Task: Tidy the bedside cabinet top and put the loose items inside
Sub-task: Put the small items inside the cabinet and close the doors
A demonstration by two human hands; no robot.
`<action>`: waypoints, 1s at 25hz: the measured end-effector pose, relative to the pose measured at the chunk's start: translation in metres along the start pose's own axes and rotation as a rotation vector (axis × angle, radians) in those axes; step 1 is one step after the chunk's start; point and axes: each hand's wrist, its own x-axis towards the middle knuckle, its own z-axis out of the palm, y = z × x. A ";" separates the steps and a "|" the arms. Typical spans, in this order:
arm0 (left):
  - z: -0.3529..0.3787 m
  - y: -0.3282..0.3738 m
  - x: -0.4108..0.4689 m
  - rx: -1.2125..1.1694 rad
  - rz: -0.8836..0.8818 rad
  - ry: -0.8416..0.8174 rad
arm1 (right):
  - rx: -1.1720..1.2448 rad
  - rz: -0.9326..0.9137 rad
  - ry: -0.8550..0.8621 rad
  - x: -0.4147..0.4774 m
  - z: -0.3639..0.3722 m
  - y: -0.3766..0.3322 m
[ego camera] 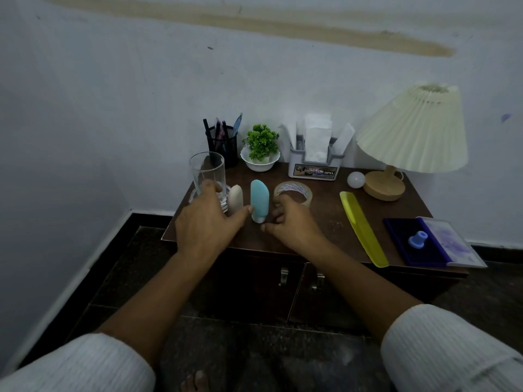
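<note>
Flanking the upright blue travel bottle [258, 199], the left hand [208, 222] spreads open, thumb seemingly touching it; the right hand [294, 222] is loosely curled and empty.

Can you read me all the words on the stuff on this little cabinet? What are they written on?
"OPEL": on the sticker on the front of the grey napkin holder.
Smaller print beside it on the same sticker: too blurred to read.
Print on the top of the tape roll: too small to read.
No other writing shows.
</note>
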 end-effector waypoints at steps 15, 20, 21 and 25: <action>0.081 0.111 -0.019 -0.173 0.600 -0.415 | -0.539 0.237 0.044 -0.056 -0.121 0.077; 0.102 0.120 -0.029 -0.080 0.704 -0.525 | -0.581 0.174 -0.059 -0.061 -0.110 0.083; 0.103 0.123 -0.030 -0.069 0.713 -0.546 | -0.568 0.155 -0.069 -0.060 -0.108 0.081; 0.108 0.126 -0.029 0.072 0.743 -0.576 | -0.504 0.136 -0.073 -0.061 -0.113 0.079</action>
